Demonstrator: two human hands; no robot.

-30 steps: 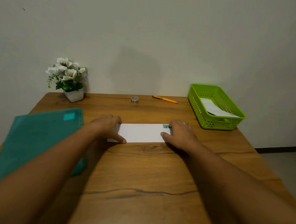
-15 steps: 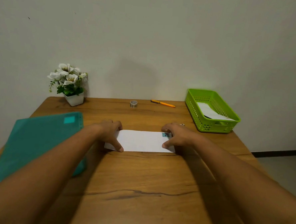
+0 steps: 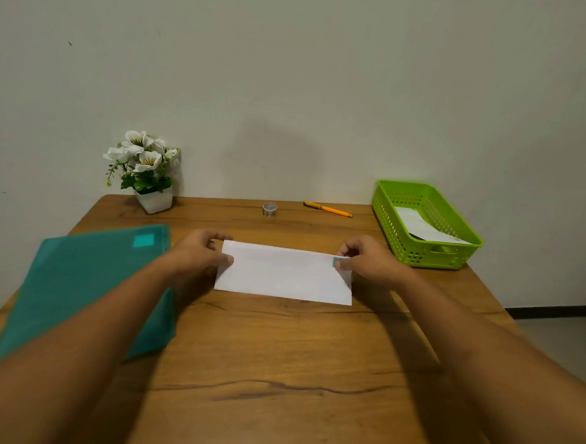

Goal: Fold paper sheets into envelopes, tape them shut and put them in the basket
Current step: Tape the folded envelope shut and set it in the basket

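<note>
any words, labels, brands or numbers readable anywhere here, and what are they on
No text is legible anywhere.
The pale square label on the teal folder: no writing legible.
The small teal patch on the white envelope, partly under the right hand: too small to read.
The tape roll and the orange pen: no marking legible.

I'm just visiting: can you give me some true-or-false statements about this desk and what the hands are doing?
1. The left hand and the right hand each pinch an end of the folded paper. True.
2. The green basket holds nothing. False: a white envelope lies in it.
3. The tape roll stands near the far edge of the table, touched by no hand. True.
4. The orange pen lies in the basket. False: it lies on the table between tape roll and basket.
</note>
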